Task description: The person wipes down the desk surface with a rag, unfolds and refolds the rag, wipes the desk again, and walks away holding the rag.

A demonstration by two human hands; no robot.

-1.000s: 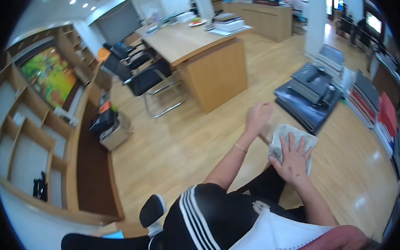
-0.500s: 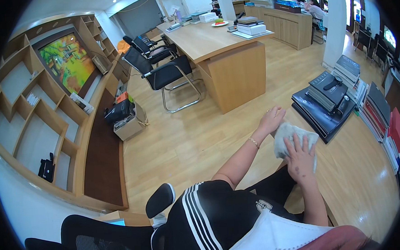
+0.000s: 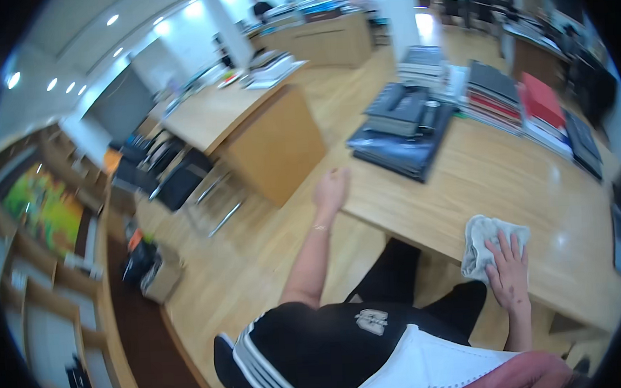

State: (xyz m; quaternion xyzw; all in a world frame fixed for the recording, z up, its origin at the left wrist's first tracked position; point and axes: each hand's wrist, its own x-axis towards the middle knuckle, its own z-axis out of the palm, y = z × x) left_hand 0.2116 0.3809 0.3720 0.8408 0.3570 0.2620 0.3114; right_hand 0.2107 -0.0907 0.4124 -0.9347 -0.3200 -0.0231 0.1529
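My right hand (image 3: 509, 273) lies flat with spread fingers on a crumpled grey-white cloth (image 3: 483, 242), pressing it onto the wooden table (image 3: 506, 177) close to its near edge. My left hand (image 3: 331, 190) rests loosely curled at the table's left corner, holding nothing, the arm stretched out straight. My dark trousers and black top with white stripes fill the lower middle of the view.
Stacks of dark folders (image 3: 405, 122) and red and grey books (image 3: 530, 102) lie at the table's far side. A wooden desk (image 3: 251, 127) and black chairs (image 3: 176, 180) stand to the left. Shelving (image 3: 38, 229) runs along the left wall.
The view has swung and the table now lies much closer. My right hand with the cloth has slid toward the near edge; my left hand stays at the corner.
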